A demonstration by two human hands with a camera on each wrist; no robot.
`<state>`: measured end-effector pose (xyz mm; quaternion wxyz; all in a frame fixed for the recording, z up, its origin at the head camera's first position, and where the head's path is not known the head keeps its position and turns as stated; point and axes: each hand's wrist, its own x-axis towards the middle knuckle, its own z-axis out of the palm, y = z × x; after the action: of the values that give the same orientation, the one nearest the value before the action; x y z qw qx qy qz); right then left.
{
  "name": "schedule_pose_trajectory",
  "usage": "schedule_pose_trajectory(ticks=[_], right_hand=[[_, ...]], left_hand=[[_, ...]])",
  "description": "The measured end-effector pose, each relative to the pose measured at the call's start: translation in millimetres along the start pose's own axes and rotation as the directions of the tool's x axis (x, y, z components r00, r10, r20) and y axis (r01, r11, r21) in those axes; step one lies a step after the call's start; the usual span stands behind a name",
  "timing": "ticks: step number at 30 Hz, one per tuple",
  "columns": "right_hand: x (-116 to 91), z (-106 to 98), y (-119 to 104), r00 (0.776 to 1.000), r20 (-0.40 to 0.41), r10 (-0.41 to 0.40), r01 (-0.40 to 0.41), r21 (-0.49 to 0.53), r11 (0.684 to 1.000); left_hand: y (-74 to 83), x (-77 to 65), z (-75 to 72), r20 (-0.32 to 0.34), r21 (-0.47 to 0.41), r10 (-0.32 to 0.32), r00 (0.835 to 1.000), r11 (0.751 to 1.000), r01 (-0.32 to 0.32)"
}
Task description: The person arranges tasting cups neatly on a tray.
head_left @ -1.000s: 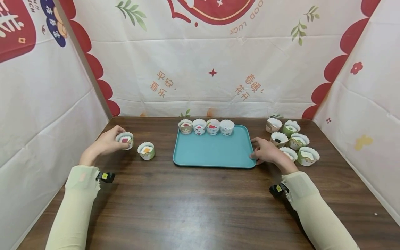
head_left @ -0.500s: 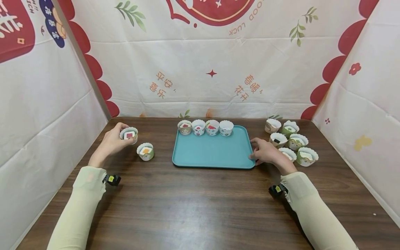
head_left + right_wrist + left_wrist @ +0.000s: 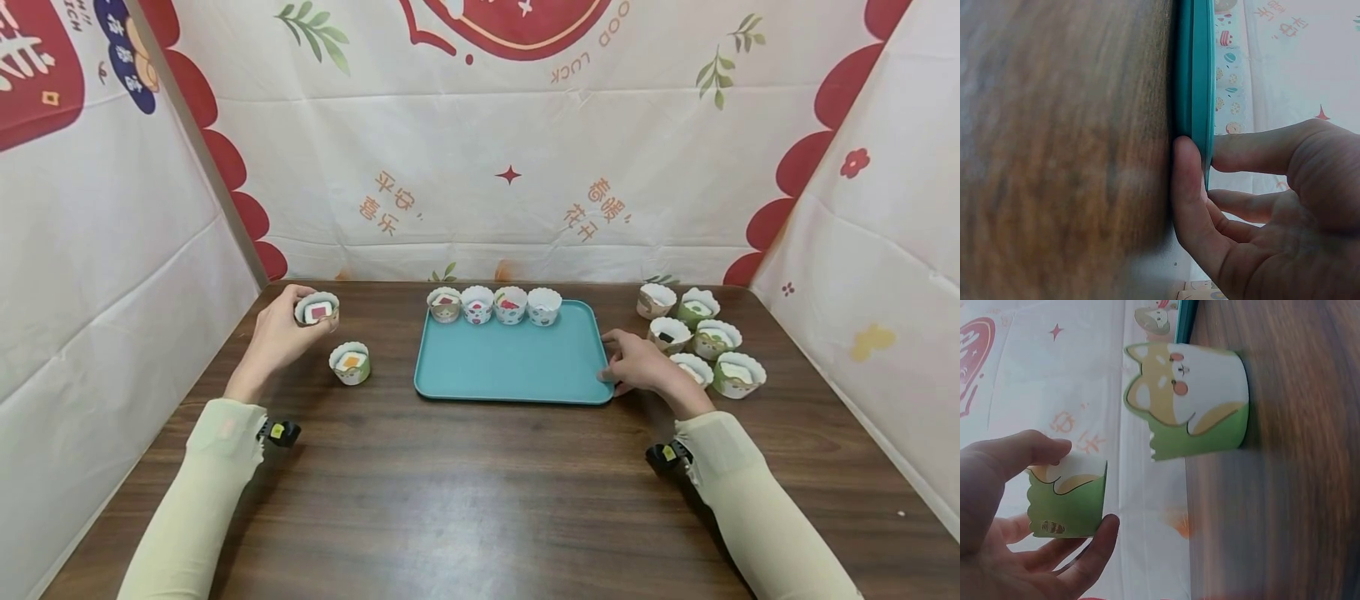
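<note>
My left hand (image 3: 276, 333) holds a green paper baking cup (image 3: 318, 312) by its side, raised off the table. Inside it lies a white piece with a dark red square. In the left wrist view, thumb and fingers curl round this cup (image 3: 1072, 500). A second green cup (image 3: 349, 363), with an animal-face print and an orange-and-white piece inside, stands on the table close by. At the right end of the teal tray (image 3: 513, 367), my right hand (image 3: 637, 362) grips the rim. The right wrist view shows its fingers at the tray edge (image 3: 1196, 81).
Along the tray's back edge stand several white printed cups (image 3: 511, 306) in a row, some with red pieces inside. Several more cups (image 3: 717, 339) cluster right of the right hand. Printed white cloth (image 3: 465, 133) walls the brown wooden table (image 3: 450, 492) at back and sides.
My left hand has lifted its cup and carried it slightly right and away from me. The right hand and the tray have stayed where they were.
</note>
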<state>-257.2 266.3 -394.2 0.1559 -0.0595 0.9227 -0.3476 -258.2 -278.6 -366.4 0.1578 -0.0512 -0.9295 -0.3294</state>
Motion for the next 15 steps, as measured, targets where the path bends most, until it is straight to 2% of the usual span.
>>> schedule_pose_trajectory(ticks=[8, 15], right_hand=[[-1, 0, 0, 1.0, 0.007, 0.0, 0.0, 0.012, 1.0], [1, 0, 0, 1.0, 0.006, 0.001, -0.001, 0.007, 1.0]], left_hand=[[12.4, 0.1, 8.6, -0.02, -0.03, 0.038, 0.999, 0.999, -0.039], [20.8, 0.2, 19.2, -0.015, -0.054, 0.047, 0.999, 0.997, -0.048]])
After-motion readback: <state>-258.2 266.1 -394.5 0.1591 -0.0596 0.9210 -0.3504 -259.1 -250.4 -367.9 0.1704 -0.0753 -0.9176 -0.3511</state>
